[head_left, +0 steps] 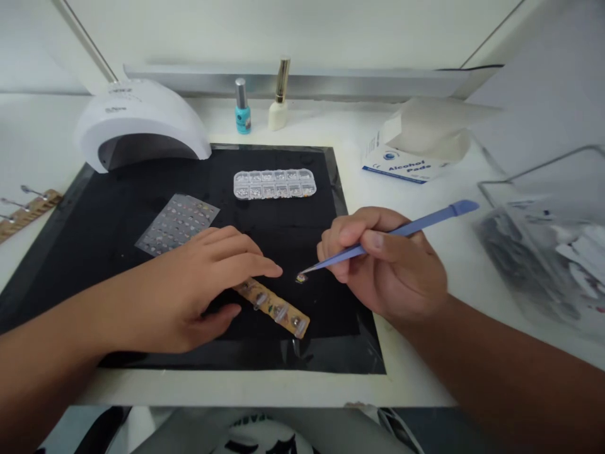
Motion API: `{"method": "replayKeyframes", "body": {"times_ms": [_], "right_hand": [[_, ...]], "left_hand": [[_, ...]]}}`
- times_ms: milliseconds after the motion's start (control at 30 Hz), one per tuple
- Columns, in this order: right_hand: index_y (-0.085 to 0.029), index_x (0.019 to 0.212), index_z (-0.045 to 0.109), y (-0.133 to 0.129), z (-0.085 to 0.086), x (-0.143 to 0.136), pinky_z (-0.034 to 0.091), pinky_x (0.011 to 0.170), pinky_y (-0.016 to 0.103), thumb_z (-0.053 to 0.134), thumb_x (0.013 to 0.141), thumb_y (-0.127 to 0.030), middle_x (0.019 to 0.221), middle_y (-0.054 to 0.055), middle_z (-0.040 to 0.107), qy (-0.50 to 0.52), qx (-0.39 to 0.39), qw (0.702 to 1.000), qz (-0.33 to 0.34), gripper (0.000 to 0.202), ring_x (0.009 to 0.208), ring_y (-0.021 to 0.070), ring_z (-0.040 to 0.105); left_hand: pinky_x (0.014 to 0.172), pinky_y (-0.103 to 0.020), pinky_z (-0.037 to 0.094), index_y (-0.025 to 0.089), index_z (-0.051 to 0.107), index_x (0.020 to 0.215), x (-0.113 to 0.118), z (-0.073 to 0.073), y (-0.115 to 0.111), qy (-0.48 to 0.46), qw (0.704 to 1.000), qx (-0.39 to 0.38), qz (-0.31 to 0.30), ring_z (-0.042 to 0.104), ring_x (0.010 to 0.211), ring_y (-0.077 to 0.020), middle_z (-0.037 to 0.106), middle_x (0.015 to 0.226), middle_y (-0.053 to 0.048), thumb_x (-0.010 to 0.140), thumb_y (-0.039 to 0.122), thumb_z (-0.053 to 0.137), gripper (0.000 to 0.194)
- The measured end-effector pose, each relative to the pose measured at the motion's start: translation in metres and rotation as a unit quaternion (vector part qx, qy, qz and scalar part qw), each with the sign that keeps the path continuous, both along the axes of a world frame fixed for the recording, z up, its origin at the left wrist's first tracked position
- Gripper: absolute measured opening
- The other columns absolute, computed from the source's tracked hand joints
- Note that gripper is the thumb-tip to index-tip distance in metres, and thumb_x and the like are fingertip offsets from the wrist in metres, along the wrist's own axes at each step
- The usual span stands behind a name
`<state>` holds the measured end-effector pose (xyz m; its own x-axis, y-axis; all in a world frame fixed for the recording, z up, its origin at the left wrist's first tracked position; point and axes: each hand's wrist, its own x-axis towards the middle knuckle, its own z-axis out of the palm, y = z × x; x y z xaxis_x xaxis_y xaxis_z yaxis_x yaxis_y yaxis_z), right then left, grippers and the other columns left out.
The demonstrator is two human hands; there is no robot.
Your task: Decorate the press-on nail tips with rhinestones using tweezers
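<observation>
My right hand (pixel 385 261) grips blue tweezers (pixel 401 232), whose tips point left and meet a tiny shiny decorated piece (pixel 301 277) over the black mat (pixel 189 353). My left hand (pixel 208 287) is spread palm down, its fingers apart, above the upper end of a tan strip (pixel 274 306) carrying small clear holders; its fingers and palm hide part of that strip. Just behind my left hand, a clear sheet of small stickers (pixel 177 224) lies on the mat. A clear compartment case (pixel 275 184) with small gems sits farther back.
A white dome-shaped lamp (pixel 142 120) stands at back left. Behind the mat are a turquoise bottle (pixel 242 116) and a cream bottle (pixel 278 113). An alcohol pads box (pixel 411 151) and clear plastic packages (pixel 534 265) are at right; a wooden rack (pixel 28 214) is far left.
</observation>
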<state>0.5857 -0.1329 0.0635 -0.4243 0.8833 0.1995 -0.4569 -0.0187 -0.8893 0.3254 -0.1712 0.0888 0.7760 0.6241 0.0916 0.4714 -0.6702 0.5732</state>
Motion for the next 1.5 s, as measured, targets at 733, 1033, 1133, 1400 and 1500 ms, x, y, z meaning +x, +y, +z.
{"method": "replayKeyframes", "body": {"times_ms": [733, 1033, 1133, 1400, 1500], "right_hand": [[-0.016, 0.075, 0.075, 0.003, 0.0, -0.002, 0.046, 0.043, 0.019, 0.078, 0.082, -0.028, 0.059, 0.0, 0.068, -0.014, -0.029, 0.999, -0.011, 0.014, 0.049, 0.0096, 0.06], [-0.017, 0.072, 0.075, 0.004, 0.002, -0.003, 0.045, 0.041, 0.019, 0.079, 0.079, -0.028, 0.057, 0.0, 0.069, -0.011, -0.044, 0.999, -0.021, 0.014, 0.046, 0.0095, 0.059], [-0.017, 0.072, 0.076, 0.004, 0.002, -0.005, 0.045, 0.042, 0.018, 0.079, 0.079, -0.028, 0.058, 0.0, 0.069, -0.003, -0.038, 0.999, -0.022, 0.013, 0.046, 0.0091, 0.06], [-0.017, 0.073, 0.073, 0.004, 0.002, -0.005, 0.045, 0.042, 0.018, 0.078, 0.079, -0.027, 0.058, 0.0, 0.068, -0.012, -0.04, 0.999, -0.027, 0.013, 0.048, 0.0095, 0.06], [-0.016, 0.074, 0.073, 0.004, 0.001, -0.005, 0.045, 0.042, 0.018, 0.078, 0.079, -0.027, 0.059, 0.0, 0.068, -0.009, -0.041, 0.999, -0.019, 0.013, 0.049, 0.0092, 0.06]], "left_hand": [[0.088, -0.037, 0.038, 0.023, 0.052, 0.132, 0.005, -0.007, 0.003, 0.036, 0.998, 0.052, -0.012, 0.06, 0.1, -0.0197, 0.069, 0.108, -0.003, 0.095, 0.003, 0.051, 0.042], [0.091, -0.038, 0.036, 0.023, 0.053, 0.131, 0.016, -0.009, -0.001, 0.02, 0.998, 0.046, -0.027, 0.062, 0.099, -0.0183, 0.07, 0.107, -0.002, 0.098, 0.004, 0.051, 0.038], [0.092, -0.038, 0.035, 0.022, 0.053, 0.13, 0.018, -0.011, 0.0, 0.018, 0.998, 0.057, -0.03, 0.063, 0.098, -0.0179, 0.071, 0.106, -0.002, 0.099, 0.004, 0.05, 0.036], [0.09, -0.039, 0.036, 0.021, 0.053, 0.127, 0.02, -0.011, 0.0, 0.027, 0.996, 0.087, -0.016, 0.066, 0.097, -0.0193, 0.074, 0.104, -0.003, 0.099, 0.004, 0.05, 0.033], [0.087, -0.04, 0.037, 0.021, 0.054, 0.126, 0.021, -0.01, 0.0, 0.028, 0.994, 0.101, -0.012, 0.068, 0.096, -0.0209, 0.075, 0.102, -0.005, 0.098, 0.005, 0.049, 0.032]]}}
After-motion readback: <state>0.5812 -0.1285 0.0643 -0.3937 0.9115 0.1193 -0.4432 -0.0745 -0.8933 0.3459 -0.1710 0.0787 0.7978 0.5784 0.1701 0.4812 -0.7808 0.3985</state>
